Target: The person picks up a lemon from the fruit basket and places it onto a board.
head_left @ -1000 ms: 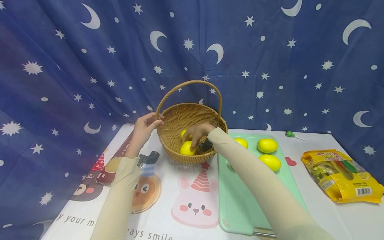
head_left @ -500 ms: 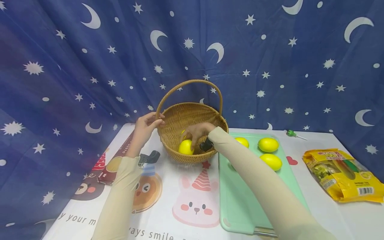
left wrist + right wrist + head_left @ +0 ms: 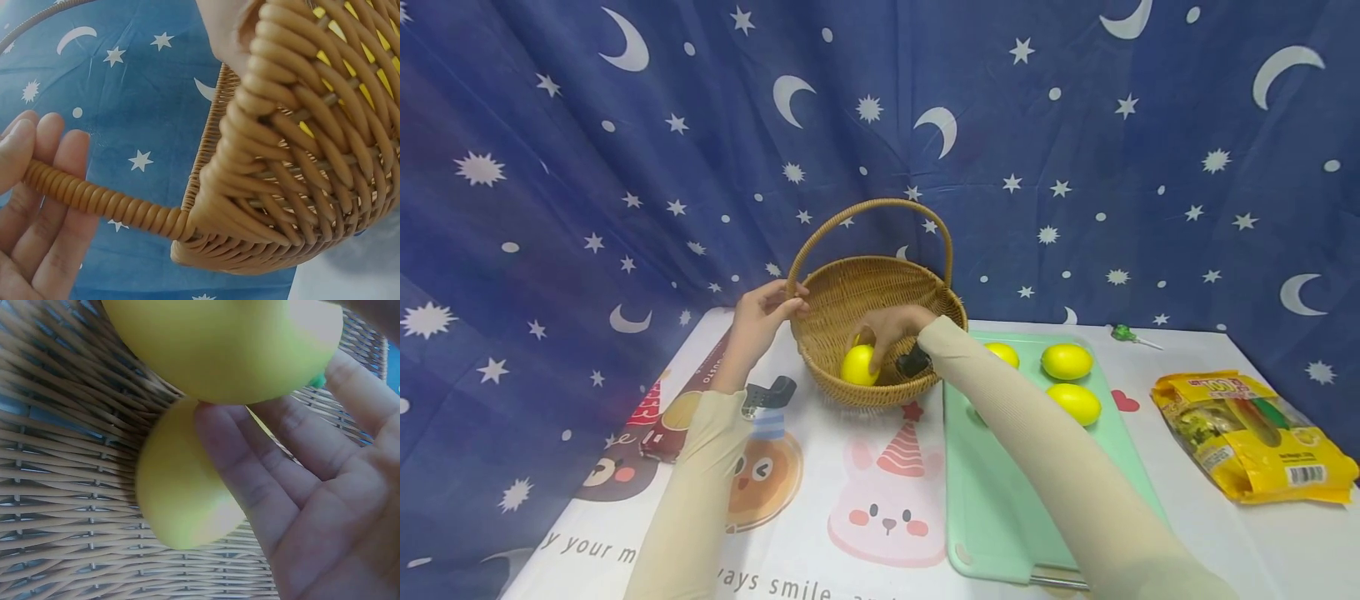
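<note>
A wicker basket (image 3: pixel 827 312) with an arched handle stands at the back of the table. My left hand (image 3: pixel 756 321) grips the left foot of the handle (image 3: pixel 112 203) between thumb and fingers. Inside the basket, my right hand (image 3: pixel 887 327) holds a yellow lemon (image 3: pixel 859 367) from above, near the front wall. The right wrist view has this lemon (image 3: pixel 231 356) against the fingers, with a second lemon (image 3: pixel 178 481) below it on the wicker. Several lemons, such as the front one (image 3: pixel 1074 404), lie at the far end of a green cutting board (image 3: pixel 1007 500), partly hidden by my right sleeve.
Right of the board lie a yellow food package (image 3: pixel 1255 442) and a green-topped lollipop (image 3: pixel 1137 337). A dark red packet (image 3: pixel 681 417) lies behind my left forearm. A blue starry curtain (image 3: pixel 1000 233) hangs behind the table.
The right hand and its lemon have shifted a little to the left within the basket. The second lemon, visible behind it earlier, is now mostly covered in the head view. The left hand stays put.
</note>
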`<state>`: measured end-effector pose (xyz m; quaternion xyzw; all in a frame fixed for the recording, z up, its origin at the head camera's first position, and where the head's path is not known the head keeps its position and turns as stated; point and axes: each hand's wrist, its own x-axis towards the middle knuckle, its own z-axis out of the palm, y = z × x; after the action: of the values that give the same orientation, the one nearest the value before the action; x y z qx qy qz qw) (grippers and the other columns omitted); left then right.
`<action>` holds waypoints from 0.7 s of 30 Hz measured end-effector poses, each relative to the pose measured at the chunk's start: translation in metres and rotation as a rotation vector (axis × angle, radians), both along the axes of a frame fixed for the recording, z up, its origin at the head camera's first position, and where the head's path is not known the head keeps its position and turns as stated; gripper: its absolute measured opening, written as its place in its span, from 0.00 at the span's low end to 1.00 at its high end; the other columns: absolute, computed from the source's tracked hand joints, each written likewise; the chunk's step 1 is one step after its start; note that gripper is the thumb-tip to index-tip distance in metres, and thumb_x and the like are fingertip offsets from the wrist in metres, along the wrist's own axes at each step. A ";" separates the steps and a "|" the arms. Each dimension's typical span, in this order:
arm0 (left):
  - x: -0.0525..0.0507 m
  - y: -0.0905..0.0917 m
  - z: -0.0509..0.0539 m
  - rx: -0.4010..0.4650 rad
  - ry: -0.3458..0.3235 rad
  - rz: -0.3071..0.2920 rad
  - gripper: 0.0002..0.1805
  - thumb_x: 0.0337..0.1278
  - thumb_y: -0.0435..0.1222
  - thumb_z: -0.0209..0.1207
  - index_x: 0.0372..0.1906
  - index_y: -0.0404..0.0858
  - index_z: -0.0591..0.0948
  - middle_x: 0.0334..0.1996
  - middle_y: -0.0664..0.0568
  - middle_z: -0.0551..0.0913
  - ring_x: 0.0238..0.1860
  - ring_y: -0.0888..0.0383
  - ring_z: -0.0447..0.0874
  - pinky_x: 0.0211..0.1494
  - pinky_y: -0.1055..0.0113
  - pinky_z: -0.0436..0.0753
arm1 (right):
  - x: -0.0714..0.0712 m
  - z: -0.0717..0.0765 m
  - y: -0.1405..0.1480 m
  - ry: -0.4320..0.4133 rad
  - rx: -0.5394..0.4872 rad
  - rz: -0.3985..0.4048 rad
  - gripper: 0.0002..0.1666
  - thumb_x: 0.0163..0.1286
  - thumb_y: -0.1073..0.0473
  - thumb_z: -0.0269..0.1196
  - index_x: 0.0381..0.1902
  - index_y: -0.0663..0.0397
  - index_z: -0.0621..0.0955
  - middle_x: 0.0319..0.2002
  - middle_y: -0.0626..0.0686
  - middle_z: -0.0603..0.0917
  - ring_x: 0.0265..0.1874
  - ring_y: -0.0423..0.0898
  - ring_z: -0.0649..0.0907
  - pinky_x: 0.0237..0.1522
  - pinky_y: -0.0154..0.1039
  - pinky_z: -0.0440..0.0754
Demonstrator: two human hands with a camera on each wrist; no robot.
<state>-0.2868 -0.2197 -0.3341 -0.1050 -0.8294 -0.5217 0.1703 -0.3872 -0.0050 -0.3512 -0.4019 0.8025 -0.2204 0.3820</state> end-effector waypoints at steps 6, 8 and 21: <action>0.000 -0.001 0.001 -0.008 -0.007 -0.005 0.12 0.62 0.37 0.58 0.46 0.34 0.80 0.38 0.38 0.85 0.33 0.72 0.83 0.49 0.64 0.85 | -0.001 0.011 0.003 0.079 -0.009 0.005 0.30 0.51 0.61 0.72 0.53 0.51 0.77 0.60 0.54 0.76 0.63 0.53 0.72 0.62 0.44 0.74; 0.001 -0.001 0.001 -0.012 -0.010 -0.004 0.13 0.62 0.38 0.58 0.46 0.35 0.80 0.38 0.38 0.85 0.33 0.72 0.83 0.50 0.64 0.85 | 0.000 0.016 0.006 0.118 -0.017 0.003 0.30 0.50 0.59 0.73 0.53 0.49 0.77 0.61 0.52 0.75 0.63 0.53 0.71 0.63 0.46 0.72; 0.002 0.000 0.002 0.003 -0.001 -0.010 0.12 0.62 0.37 0.57 0.46 0.34 0.80 0.32 0.50 0.85 0.32 0.71 0.83 0.45 0.70 0.85 | 0.010 0.046 0.031 0.256 -0.134 -0.021 0.29 0.50 0.57 0.74 0.51 0.51 0.78 0.53 0.50 0.81 0.55 0.49 0.78 0.58 0.42 0.77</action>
<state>-0.2847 -0.2199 -0.3323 -0.1085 -0.8281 -0.5238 0.1674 -0.3775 0.0259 -0.3050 -0.4431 0.8322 -0.2244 0.2463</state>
